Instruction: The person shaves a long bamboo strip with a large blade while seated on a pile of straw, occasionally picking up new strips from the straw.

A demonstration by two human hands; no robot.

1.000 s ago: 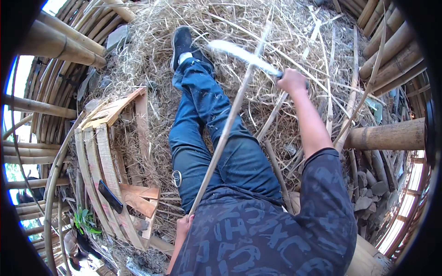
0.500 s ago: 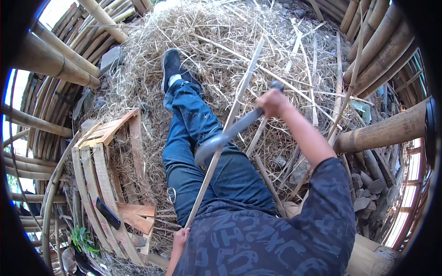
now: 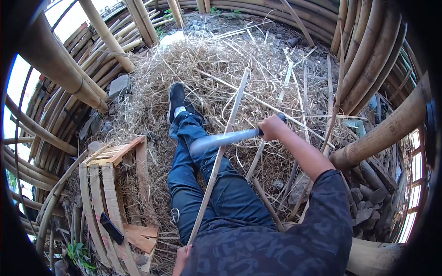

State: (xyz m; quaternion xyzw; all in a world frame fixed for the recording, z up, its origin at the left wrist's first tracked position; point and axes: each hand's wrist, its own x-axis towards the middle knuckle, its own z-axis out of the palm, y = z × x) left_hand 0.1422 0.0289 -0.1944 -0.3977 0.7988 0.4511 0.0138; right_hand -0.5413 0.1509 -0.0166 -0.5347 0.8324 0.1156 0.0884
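My right hand (image 3: 272, 128) is closed round the dark handle of a machete (image 3: 230, 137). Its broad grey blade, blurred toward the tip, points left and crosses a long bamboo strip (image 3: 209, 188). That pale strip runs from my waist up over my thigh and past my knees, with its far end over the shavings. Down by my left hip, my left hand (image 3: 183, 252) is closed at the strip's near end; part of the fingers is hidden by the shirt. My legs in blue jeans (image 3: 239, 193) stretch out under the strip.
A heap of curly shavings (image 3: 152, 92) surrounds my legs. On the left stands a wooden crate (image 3: 107, 184) with a black phone (image 3: 112, 228) on its slats. Thick bamboo poles (image 3: 382, 124) rise at both sides. Stones (image 3: 366, 207) lie at the right, loose strips (image 3: 306, 96) further off.
The machete has swung from slanting down along the strip to nearly level across it. My right hand shifted slightly down in view. The whole view tilted, showing more of the far ground.
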